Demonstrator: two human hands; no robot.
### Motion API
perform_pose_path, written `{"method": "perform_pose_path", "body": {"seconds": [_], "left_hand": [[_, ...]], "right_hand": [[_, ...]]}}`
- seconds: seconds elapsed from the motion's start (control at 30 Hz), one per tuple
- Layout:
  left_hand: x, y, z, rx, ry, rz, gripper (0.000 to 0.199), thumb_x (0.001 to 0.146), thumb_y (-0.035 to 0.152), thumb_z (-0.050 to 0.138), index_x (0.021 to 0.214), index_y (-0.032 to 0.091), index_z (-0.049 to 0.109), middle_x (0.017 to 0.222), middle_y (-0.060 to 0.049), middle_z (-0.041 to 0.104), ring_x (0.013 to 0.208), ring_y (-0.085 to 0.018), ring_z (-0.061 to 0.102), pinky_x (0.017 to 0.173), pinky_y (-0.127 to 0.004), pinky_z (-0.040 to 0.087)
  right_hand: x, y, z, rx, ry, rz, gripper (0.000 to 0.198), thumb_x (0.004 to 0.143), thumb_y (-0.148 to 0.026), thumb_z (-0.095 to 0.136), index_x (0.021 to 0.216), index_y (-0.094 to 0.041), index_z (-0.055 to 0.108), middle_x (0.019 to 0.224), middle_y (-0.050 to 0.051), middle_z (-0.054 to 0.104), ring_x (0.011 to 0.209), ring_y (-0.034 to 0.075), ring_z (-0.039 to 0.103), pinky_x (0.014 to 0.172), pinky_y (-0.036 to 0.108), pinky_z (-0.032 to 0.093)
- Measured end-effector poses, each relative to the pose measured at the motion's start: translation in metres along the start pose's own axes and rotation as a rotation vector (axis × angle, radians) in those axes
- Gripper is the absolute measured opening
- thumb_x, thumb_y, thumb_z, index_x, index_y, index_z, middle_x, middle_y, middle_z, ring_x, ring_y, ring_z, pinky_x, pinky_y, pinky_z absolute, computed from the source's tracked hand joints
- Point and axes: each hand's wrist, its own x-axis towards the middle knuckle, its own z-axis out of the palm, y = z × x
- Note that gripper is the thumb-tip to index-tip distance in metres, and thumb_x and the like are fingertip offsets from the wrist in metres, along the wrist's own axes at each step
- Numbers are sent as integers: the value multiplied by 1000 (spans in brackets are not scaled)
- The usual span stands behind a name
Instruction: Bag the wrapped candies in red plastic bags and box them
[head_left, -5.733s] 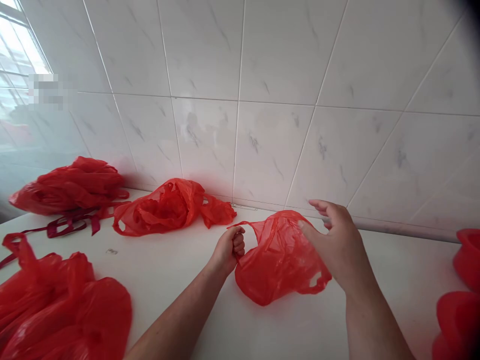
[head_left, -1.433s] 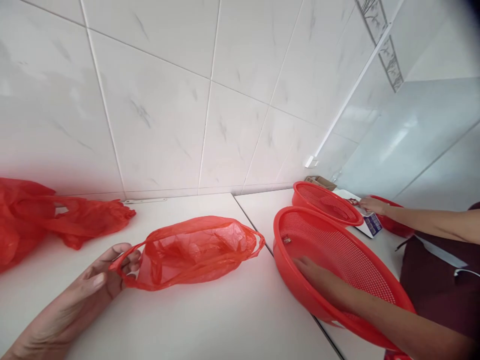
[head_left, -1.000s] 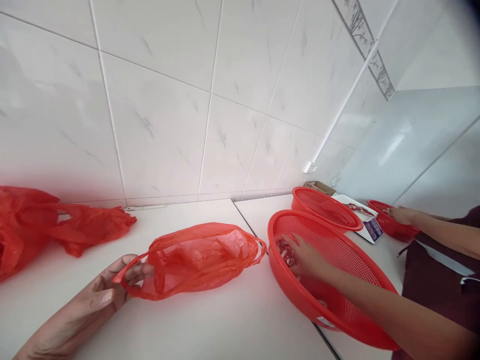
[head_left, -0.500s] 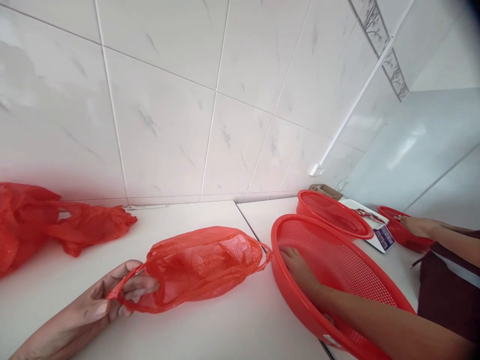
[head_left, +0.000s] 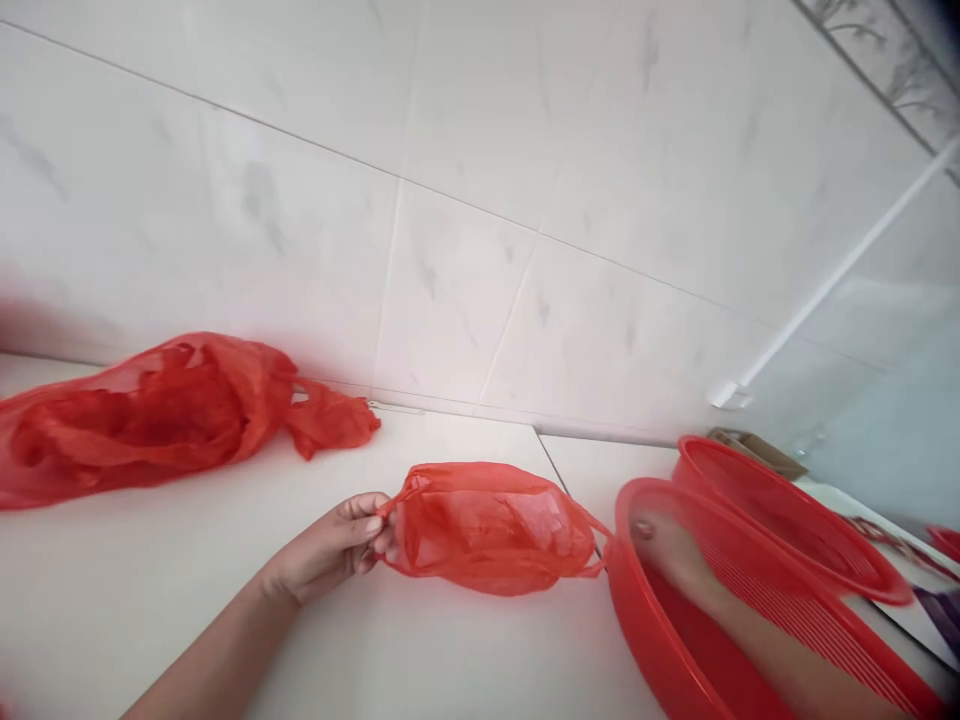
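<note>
My left hand pinches one handle of a thin red plastic bag. The bag lies on its side on the white table, its mouth spread open. Its far handle loops reach the rim of a large red perforated basket on the right. Inside that basket is my right hand, close to the near wall. Motion smears its fingers, and a small roundish spot shows by the fingertips. What it holds, if anything, cannot be made out.
A heap of crumpled red plastic bags lies at the left by the tiled wall. Behind the large basket stands a second red basket. Further back are a cardboard box and part of a white scale. A seam crosses the tabletop.
My view has swung left, so the bag heap shows more fully and the co-worker's hand and body are out of view. My left hand still grips the bag; my right hand remains in the basket.
</note>
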Motion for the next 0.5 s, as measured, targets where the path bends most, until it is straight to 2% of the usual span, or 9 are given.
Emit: {"method": "perform_pose_path", "body": {"seconds": [0.1, 0.17, 0.23, 0.3, 0.4, 0.5], "left_hand": [[2, -1, 3, -89, 57, 68, 16, 76, 29, 72, 77, 17, 61, 61, 1, 57, 60, -12, 62, 41, -13, 36], [4, -1, 6, -119, 78, 96, 13, 78, 28, 70, 81, 17, 62, 62, 1, 59, 59, -12, 63, 41, -13, 38], [5, 0, 9, -133, 81, 107, 16, 80, 28, 69, 91, 18, 64, 60, 0, 60, 58, -11, 63, 41, -12, 39], [5, 1, 13, -150, 74, 101, 26, 81, 28, 67, 104, 18, 63, 59, 1, 59, 55, -10, 62, 40, -12, 39], [2, 3, 16, -182, 52, 92, 39, 84, 28, 64, 122, 20, 56, 58, 2, 58, 50, -8, 59, 41, -12, 40], [-1, 4, 17, -206, 15, 106, 48, 86, 28, 62, 131, 22, 49, 55, 4, 56, 47, -7, 57, 40, -11, 39]], "right_hand": [[15, -24, -32, 46, 122, 63, 13, 80, -29, 48, 72, -26, 58, 90, 9, 59, 71, 22, 61, 63, 34, 48], [18, -53, -46, 73, 205, -13, 9, 77, -30, 53, 81, -26, 59, 103, 9, 57, 82, 22, 60, 71, 33, 50], [12, -90, -45, 146, 174, -152, 11, 75, -29, 54, 85, -25, 59, 107, 7, 55, 85, 21, 59, 68, 31, 50], [0, -128, -29, 275, -15, -295, 13, 74, -25, 54, 86, -24, 59, 106, 5, 54, 82, 19, 59, 61, 27, 49], [-10, -175, 15, 354, -322, -475, 15, 74, -13, 48, 82, -23, 57, 97, 2, 53, 71, 13, 55, 55, 23, 46], [0, -199, 61, 209, -414, -647, 22, 74, -6, 48, 84, -21, 60, 97, 2, 56, 79, 13, 55, 63, 24, 47]]}}
